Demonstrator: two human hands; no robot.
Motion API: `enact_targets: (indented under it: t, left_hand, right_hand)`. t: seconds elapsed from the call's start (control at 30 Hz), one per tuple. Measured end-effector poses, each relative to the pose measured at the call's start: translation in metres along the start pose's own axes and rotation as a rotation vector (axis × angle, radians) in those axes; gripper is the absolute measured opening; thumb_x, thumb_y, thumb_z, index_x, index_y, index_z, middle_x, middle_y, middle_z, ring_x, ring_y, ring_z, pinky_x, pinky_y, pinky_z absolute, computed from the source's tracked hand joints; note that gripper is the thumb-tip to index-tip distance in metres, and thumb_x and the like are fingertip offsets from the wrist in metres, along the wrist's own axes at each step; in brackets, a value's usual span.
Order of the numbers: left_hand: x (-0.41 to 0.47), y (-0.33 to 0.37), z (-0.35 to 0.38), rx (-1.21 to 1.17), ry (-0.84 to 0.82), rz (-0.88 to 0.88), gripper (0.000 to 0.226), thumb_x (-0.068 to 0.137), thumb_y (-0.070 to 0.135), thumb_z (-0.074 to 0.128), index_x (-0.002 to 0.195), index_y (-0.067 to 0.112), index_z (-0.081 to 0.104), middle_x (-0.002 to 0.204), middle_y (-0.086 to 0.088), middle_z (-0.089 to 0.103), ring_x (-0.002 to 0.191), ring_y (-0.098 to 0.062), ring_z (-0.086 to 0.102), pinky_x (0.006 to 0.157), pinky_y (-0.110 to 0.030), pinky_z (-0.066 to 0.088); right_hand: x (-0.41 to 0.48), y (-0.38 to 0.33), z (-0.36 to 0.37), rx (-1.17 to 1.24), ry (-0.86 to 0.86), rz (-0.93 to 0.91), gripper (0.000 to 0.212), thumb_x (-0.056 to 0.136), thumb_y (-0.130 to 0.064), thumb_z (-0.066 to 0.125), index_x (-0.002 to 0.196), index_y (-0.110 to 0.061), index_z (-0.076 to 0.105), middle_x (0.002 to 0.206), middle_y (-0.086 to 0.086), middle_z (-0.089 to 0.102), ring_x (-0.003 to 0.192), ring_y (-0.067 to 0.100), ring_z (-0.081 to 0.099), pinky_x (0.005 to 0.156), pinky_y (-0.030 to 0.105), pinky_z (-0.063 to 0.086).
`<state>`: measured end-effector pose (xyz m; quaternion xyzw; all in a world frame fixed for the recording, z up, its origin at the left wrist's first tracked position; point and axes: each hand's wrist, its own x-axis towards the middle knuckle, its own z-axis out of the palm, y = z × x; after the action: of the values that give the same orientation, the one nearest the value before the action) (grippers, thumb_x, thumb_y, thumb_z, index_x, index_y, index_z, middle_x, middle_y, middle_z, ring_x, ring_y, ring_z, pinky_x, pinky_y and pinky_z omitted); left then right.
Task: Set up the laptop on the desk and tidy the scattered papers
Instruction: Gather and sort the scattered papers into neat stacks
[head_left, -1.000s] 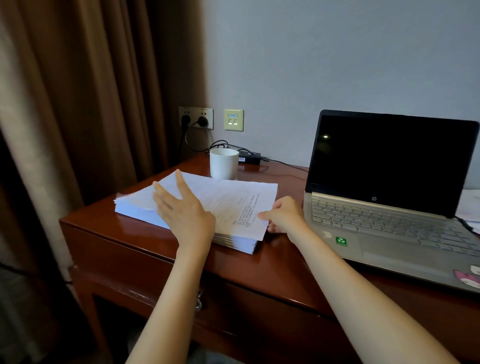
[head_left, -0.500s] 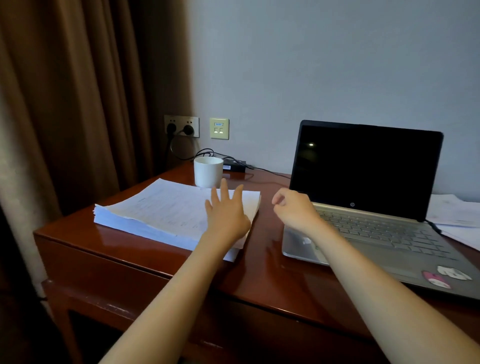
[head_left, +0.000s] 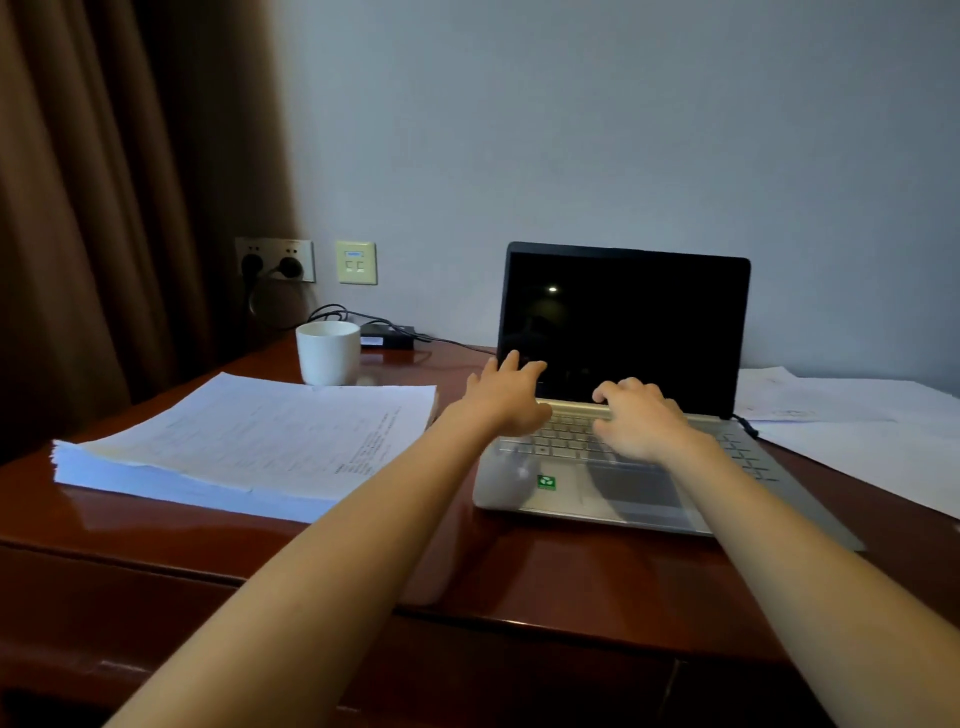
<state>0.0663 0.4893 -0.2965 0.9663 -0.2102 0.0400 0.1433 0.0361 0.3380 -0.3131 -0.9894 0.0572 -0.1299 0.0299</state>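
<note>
An open silver laptop with a dark screen stands on the reddish wooden desk. My left hand reaches over the keyboard's left end, fingers spread toward the screen's lower left corner. My right hand hovers over the middle of the keyboard with fingers bent, holding nothing. A thick stack of printed papers lies squared on the desk to the left of the laptop. Loose white sheets lie spread to the right of the laptop.
A white cup stands behind the paper stack. A black power adapter and its cables lie by the wall under the sockets. A brown curtain hangs at the left.
Both hands left the paper stack and moved right to the laptop keyboard. The view shifted right, so the laptop sits nearer the centre.
</note>
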Motion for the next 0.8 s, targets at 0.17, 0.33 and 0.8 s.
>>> enact_targets:
  t: [0.17, 0.33, 0.8]
  left_hand:
    - [0.012, 0.040, 0.004, -0.041, -0.049, 0.110, 0.062, 0.097, 0.031, 0.044, 0.151, 0.023, 0.016, 0.159, -0.009, 0.001, 0.146, -0.033, 0.000, 0.116, -0.050, 0.009]
    - [0.021, 0.080, 0.012, -0.029, -0.090, 0.203, 0.059, 0.097, 0.031, 0.044, 0.150, 0.023, 0.019, 0.159, -0.010, 0.002, 0.146, -0.034, 0.001, 0.116, -0.050, 0.008]
    - [0.037, 0.192, 0.057, 0.013, -0.190, 0.382, 0.052, 0.097, 0.031, 0.043, 0.147, 0.025, 0.030, 0.159, -0.008, 0.007, 0.146, -0.031, 0.003, 0.116, -0.048, 0.009]
  right_hand:
    - [-0.010, 0.047, -0.010, -0.032, -0.053, 0.072, 0.046, 0.097, -0.032, 0.042, 0.141, -0.018, 0.034, 0.144, 0.011, 0.036, 0.130, 0.030, 0.034, 0.104, 0.040, 0.032]
    - [-0.017, 0.091, -0.018, -0.094, -0.106, 0.165, 0.046, 0.098, -0.035, 0.037, 0.140, -0.017, 0.034, 0.142, 0.013, 0.036, 0.131, 0.031, 0.032, 0.104, 0.041, 0.031]
    - [-0.063, 0.196, -0.024, -0.168, -0.207, 0.467, 0.054, 0.097, -0.045, 0.036, 0.145, -0.022, 0.029, 0.150, 0.011, 0.027, 0.138, 0.031, 0.025, 0.109, 0.043, 0.026]
